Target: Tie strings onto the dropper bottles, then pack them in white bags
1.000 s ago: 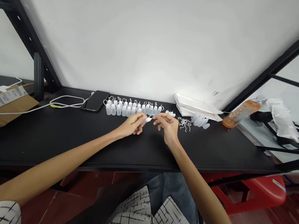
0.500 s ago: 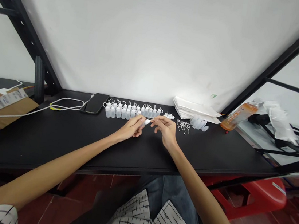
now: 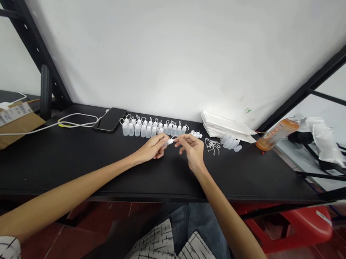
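My left hand point(image 3: 154, 147) is closed round a small white dropper bottle point(image 3: 170, 141), whose tip points up and right. Fingers of my right hand point(image 3: 190, 146) are pinched at the thin white strap point(image 3: 175, 138) by the bottle's tip; the exact grip is partly hidden. Behind my left hand stand rows of similar small bottles point(image 3: 144, 131) with white caps and looped straps. Just beyond my right hand lie several small white nozzle tips point(image 3: 196, 134). To its right are a loose heap of white straps point(image 3: 212, 146) and a group of translucent bottles without caps point(image 3: 230, 142).
A black phone point(image 3: 110, 120) with a white cable point(image 3: 78, 123) lies at the left, near a brown cardboard package point(image 3: 11, 123). White paper sheets point(image 3: 224, 127) are stacked against the wall. An orange bottle point(image 3: 277, 134) leans at the right. A red stool point(image 3: 303, 227) stands below the black table point(image 3: 60, 161).
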{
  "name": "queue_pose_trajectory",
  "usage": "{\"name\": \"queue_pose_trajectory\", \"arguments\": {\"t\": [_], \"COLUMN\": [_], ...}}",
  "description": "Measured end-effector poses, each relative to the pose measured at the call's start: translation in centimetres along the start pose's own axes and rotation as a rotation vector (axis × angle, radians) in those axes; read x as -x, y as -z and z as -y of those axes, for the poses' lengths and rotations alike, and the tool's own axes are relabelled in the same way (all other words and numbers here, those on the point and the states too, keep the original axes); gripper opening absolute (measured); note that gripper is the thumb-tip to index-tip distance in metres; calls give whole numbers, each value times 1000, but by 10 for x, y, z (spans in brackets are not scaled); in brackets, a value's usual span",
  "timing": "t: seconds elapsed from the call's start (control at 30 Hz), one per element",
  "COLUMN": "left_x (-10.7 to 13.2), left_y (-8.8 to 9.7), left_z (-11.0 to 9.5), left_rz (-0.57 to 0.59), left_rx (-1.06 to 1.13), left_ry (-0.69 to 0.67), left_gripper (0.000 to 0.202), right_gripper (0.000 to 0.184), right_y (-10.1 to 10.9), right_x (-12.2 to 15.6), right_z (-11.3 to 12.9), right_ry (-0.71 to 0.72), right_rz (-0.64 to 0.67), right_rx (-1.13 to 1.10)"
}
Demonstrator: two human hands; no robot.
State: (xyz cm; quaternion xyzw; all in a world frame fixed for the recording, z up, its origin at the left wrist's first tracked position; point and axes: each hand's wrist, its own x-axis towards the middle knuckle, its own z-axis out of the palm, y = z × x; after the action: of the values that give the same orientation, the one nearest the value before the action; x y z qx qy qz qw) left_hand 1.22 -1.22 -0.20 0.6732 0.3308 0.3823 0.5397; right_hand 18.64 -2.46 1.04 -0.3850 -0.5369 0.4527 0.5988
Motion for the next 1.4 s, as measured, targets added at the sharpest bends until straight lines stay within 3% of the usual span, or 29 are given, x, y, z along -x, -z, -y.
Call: {"name": "queue_pose_trajectory", "arguments": {"t": [0.3,1.1,1.27,1.4], "left_x": [1,2,2,5], "left_y": [0,-1,1,5], "left_z": [2,3,-1,-12], "left_rz": [-2,-31,-23,-60], "left_rx": [7,88,-24,-407], "left_ry": [4,44,8,-127], "left_gripper": [31,32,33,37], "right_gripper": [25,31,28,22], "right_y": [-2,1,2,7], "right_x": [0,-3,-2,-4], "right_z": [-7,-19,-16,-7], "right_ry": [84,89,128,217], "right_rz": [18,109,110,34], "right_rx": [65,156,195,213]}}
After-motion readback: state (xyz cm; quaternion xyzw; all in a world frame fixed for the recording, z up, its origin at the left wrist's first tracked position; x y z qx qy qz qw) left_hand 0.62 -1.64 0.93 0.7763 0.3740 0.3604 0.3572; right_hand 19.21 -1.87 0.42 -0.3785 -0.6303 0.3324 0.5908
